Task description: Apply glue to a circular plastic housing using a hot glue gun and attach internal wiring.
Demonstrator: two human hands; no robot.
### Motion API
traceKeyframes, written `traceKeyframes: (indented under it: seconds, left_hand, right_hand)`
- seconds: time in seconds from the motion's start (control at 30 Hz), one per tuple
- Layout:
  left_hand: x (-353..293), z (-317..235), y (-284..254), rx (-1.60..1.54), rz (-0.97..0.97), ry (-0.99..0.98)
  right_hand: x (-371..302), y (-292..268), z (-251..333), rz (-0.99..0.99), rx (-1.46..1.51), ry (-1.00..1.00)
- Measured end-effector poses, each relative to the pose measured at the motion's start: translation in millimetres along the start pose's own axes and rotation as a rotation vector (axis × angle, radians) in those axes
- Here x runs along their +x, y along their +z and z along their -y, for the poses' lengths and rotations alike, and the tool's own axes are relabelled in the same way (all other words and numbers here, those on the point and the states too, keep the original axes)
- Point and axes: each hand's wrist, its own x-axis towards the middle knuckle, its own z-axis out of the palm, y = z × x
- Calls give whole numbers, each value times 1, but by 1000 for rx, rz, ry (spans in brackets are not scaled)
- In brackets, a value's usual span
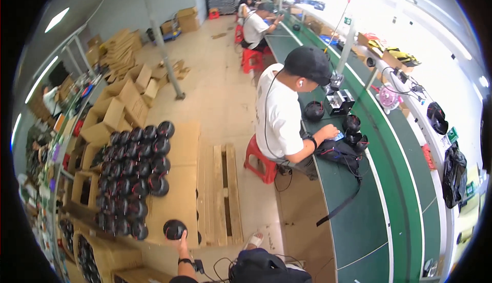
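Note:
My left hand [183,244] reaches out over the near edge of a cardboard-topped stack, a dark band on its wrist. Its fingers are closed on a round black housing [175,228], glossy and about ball-sized. Beside it, several similar black round housings [134,186], some with red wires showing, lie in rows on the cardboard sheet [180,180]. Part of the held housing's underside is covered by the hand. My right hand does not appear.
A wooden pallet [234,196] lies right of the cardboard. At the green conveyor bench [353,221], a person in a white shirt [279,114] sits on a red stool [260,160]. Open cartons [105,116] stand at left, near a metal post [166,63]. Cables [220,268] hang near me.

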Motion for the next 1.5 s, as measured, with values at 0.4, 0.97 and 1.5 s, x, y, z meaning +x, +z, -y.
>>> traceKeyframes:
  seconds: [0.4, 0.97, 1.5]
  left_hand:
    - [99, -62, -3, 124, -190, -308]
    - [180, -21, 19, -33, -312, 293]
    - [139, -11, -4, 552, 25, 218]
  right_hand:
    - [14, 12, 96, 297, 156, -80]
    - [-31, 3, 130, 642, 790, 572]
    - [-43, 18, 129, 633, 405, 438]
